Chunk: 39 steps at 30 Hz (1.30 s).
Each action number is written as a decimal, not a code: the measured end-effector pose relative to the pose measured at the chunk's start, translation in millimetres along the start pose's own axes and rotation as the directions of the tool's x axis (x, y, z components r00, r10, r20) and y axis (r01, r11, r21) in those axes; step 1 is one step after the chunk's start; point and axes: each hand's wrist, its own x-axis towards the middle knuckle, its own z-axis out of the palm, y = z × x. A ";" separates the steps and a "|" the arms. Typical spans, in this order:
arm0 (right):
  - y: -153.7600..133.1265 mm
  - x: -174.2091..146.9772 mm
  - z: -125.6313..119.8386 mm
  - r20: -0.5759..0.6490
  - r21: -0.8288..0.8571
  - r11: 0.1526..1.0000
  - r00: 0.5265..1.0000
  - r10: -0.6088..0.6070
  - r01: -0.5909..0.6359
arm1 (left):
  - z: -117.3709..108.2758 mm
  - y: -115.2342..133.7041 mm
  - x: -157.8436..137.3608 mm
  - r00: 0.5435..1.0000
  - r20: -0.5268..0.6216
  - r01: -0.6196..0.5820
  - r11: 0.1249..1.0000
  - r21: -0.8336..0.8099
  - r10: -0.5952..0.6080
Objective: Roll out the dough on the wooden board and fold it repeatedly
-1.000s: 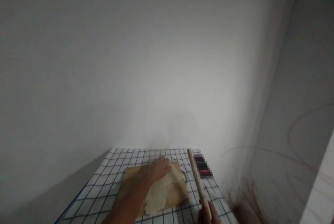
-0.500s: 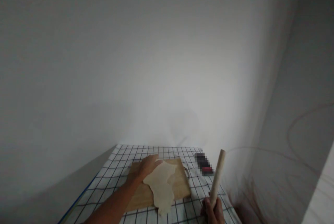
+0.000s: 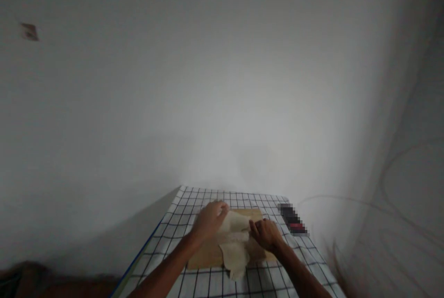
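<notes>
In the head view, the dough is spreading as a thin, pale, limp sheet with an uneven edge. It is lying mostly on the board, a flat piece of light-brown wood, while a ragged tongue at six o'clock is drooping over the near edge. A soft crease is running across its middle. At the board's ten o'clock, the left hand is curling over the dough's far left edge; whether its fingers are clamping the dough or only touching it, one cannot tell. At three o'clock, the right hand is closing its bent fingers on the dough's right edge. Both hands are hiding parts of the board. Beneath it, a white cloth with a dark grid is covering the table and showing slight ripples. At two o'clock from the board, well apart, a dark, pixelated item with a red part is resting on the cloth. A plain pale wall is rising at twelve o'clock, with a small brownish patch showing near the picture's ten o'clock.
</notes>
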 end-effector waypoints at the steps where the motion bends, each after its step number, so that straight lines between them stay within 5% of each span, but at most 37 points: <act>1: -2.3 9.6 -0.7 0.031 -0.026 0.999 0.999 -0.026 0.027 | 9.2 -4.5 -12.0 1.000 0.012 0.010 0.997 0.077 -0.011; 8: 0.2 40.3 6.8 0.090 0.016 0.990 0.986 -0.139 0.139 | 52.7 -40.1 -33.6 0.998 -0.035 0.057 0.861 0.505 -0.045; 20: 14.7 59.7 51.5 0.105 0.135 0.985 0.987 -0.124 0.110 | 64.6 -41.1 -11.8 0.999 -0.010 0.040 0.843 0.537 -0.041; 27: 3.1 36.7 40.5 -0.007 0.172 0.979 0.994 -0.107 0.107 | 70.2 -51.4 -23.5 0.998 -0.009 -0.051 0.876 0.479 0.063; 39: -20.3 -38.1 38.7 -0.114 0.180 0.984 0.993 0.004 0.017 | 67.1 -33.0 -65.7 0.987 0.032 -0.153 0.874 0.460 0.156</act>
